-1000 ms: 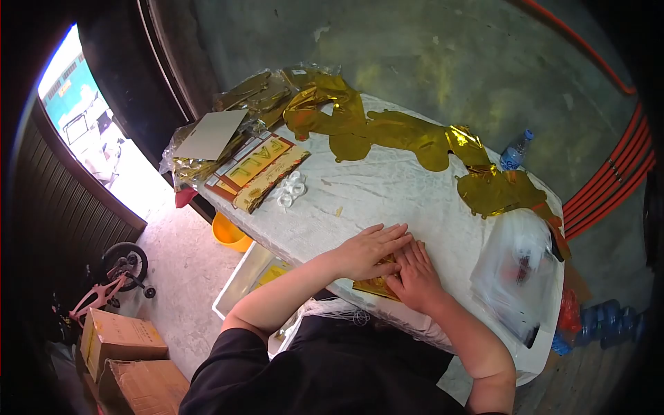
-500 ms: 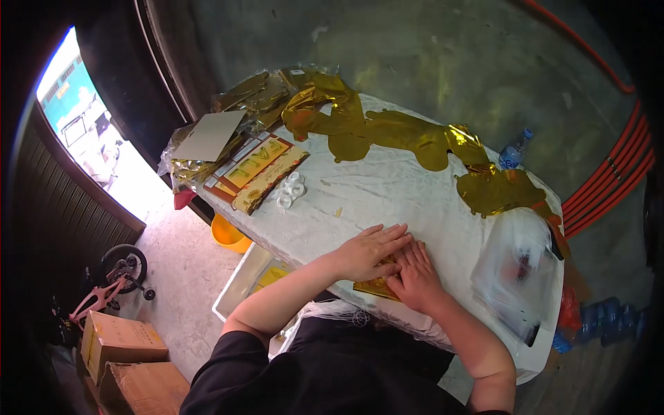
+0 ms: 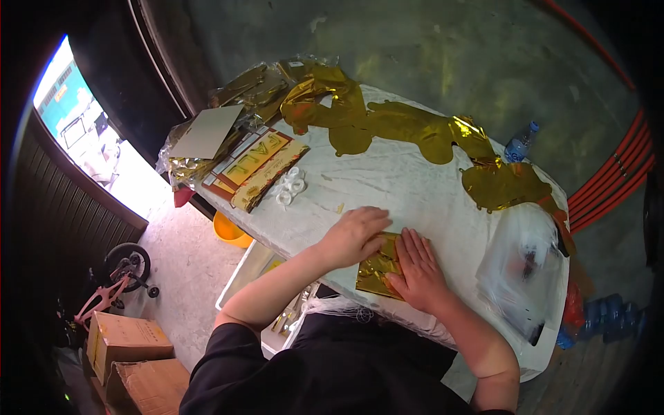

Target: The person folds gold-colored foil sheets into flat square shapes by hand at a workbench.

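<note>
A folded gold foil balloon point(image 3: 377, 275) lies flat on the white-covered table point(image 3: 332, 207) near the edge closest to me. My right hand point(image 3: 420, 273) rests flat on its right side, fingers stretched out. Just above the foil's upper left corner is my left hand point(image 3: 356, 236), with loosely bent fingers and the thumb apart. Nothing shows in its grasp. Across the far side stretches a long, unfolded strip of gold foil balloons point(image 3: 408, 131).
White ribbon rolls point(image 3: 290, 185) sit beside printed cards point(image 3: 259, 169) and clear-wrapped packets point(image 3: 256, 90) at the left. Clear plastic bags point(image 3: 515, 266) lie at the right, near a water bottle point(image 3: 521, 143). A white bin point(image 3: 238, 277) stands below the near edge.
My left hand has lifted off my right hand and moved left, uncovering more of the folded foil. My right hand stays flat on it.
</note>
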Tool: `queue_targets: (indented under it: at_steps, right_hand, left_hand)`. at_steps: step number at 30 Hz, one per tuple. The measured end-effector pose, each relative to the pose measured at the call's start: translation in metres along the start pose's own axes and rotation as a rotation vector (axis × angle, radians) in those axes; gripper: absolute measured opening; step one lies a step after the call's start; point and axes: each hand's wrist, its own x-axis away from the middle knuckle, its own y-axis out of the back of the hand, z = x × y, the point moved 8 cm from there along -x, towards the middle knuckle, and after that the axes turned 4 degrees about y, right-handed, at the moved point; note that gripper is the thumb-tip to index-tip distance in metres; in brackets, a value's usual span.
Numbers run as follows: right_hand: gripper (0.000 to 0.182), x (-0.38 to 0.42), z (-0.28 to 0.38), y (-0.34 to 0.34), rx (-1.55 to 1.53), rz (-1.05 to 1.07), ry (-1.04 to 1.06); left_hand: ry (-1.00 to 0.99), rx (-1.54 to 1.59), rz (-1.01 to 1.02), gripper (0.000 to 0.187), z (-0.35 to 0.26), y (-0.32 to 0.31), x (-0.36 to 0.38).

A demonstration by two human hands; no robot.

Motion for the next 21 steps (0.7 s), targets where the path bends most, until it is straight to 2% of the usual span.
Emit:
queue_targets:
  at_steps: [1, 4, 11, 17, 21]
  right_hand:
    - [0.071, 0.000, -0.001, 0.001, 0.008, -0.022, 0.010]
    - [0.070, 0.000, 0.000, 0.003, 0.024, -0.038, 0.025]
    - [0.070, 0.000, 0.001, 0.004, 0.041, -0.050, 0.038]
    - [0.069, -0.003, 0.001, 0.005, -0.058, -0.083, 0.063]
    - [0.067, -0.002, 0.002, 0.006, -0.079, -0.048, 0.015]
  left_hand:
    - [-0.093, 0.039, 0.014, 0.041, -0.009, -0.001, 0.001]
    - [-0.152, 0.007, 0.129, 0.045, -0.030, -0.009, 0.011]
    - [-0.103, -0.047, 0.190, 0.053, -0.030, -0.012, 0.012]
    - [-0.106, 0.067, 0.176, 0.055, -0.038, -0.020, -0.017]
    - [-0.066, 0.038, 0.287, 0.061, -0.028, -0.042, -0.017]
